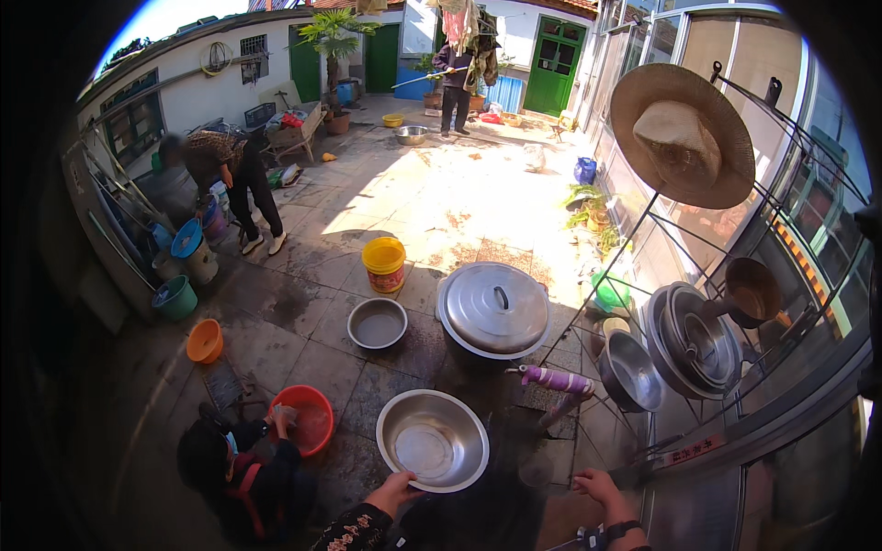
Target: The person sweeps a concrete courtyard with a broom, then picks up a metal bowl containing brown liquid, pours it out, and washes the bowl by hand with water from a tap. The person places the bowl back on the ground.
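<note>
My left hand (395, 490) grips the near-left rim of a large metal basin (433, 441), which looks empty. To the right, my right hand (597, 485) holds nothing that I can see, its fingers partly curled, below a tap (551, 377) wrapped in purple material. Beyond the basin stands a big lidded metal pot (495, 307), with a smaller metal basin (377, 324) to its left and a yellow bucket (384, 264) behind that one.
At lower left a crouching person (238, 475) has their hands in a red basin (302, 420). Another person (241, 172) bends over buckets; a third (455, 82) stands far back with a pole. At right, a wire rack (648, 215) carries a straw hat (682, 138) and metal basins (699, 341).
</note>
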{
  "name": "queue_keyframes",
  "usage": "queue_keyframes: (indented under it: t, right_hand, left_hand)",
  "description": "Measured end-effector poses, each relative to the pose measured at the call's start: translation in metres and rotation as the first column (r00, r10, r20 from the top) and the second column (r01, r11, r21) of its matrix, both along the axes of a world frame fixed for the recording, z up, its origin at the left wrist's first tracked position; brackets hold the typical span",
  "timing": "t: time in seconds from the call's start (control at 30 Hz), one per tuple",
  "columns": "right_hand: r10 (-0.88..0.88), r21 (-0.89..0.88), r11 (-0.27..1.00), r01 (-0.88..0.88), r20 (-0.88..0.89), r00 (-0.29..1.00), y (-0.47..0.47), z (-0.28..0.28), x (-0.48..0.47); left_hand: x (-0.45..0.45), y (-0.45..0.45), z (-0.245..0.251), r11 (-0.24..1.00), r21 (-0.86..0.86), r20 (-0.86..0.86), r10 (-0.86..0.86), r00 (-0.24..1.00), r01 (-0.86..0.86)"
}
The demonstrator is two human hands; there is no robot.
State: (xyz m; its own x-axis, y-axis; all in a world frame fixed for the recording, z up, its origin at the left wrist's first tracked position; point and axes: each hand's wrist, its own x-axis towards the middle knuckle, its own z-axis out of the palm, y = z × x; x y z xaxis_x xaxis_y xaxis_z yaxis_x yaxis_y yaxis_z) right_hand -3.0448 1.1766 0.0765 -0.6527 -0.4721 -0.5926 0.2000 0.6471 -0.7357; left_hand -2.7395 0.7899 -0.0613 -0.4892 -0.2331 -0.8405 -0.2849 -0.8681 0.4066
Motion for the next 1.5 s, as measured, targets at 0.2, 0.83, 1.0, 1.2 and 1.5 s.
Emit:
queue_keyframes:
  t: [0.2, 0.83, 1.0, 1.2, 1.5]
  right_hand:
    - [0.075, -0.042, 0.996, -0.077, -0.055, 0.996, -0.136, 0.016, -0.055]
    - [0.347, 0.284, 0.933, -0.222, -0.544, 0.764, -0.331, -0.074, -0.159]
    - [0.418, 0.368, 0.896, -0.248, -0.511, 0.751, -0.344, -0.088, -0.167]
    - [0.499, 0.461, 0.847, -0.265, -0.518, 0.695, -0.357, -0.106, -0.177]
    - [0.386, 0.248, 0.922, -0.296, -0.552, 0.739, -0.347, -0.113, -0.181]
  left_hand:
    - [-0.053, -0.044, -0.018, 0.994, -0.054, 0.138, -0.084, 0.987, 0.092]
    - [-0.194, -0.102, -0.032, 0.958, 0.091, 0.049, -0.278, 0.959, 0.273]
    - [-0.203, -0.100, -0.039, 0.950, 0.075, 0.064, -0.308, 0.949, 0.303]
    - [-0.214, -0.092, -0.049, 0.946, 0.095, 0.085, -0.318, 0.944, 0.310]
    - [-0.235, -0.086, -0.049, 0.928, 0.077, 0.072, -0.369, 0.926, 0.364]
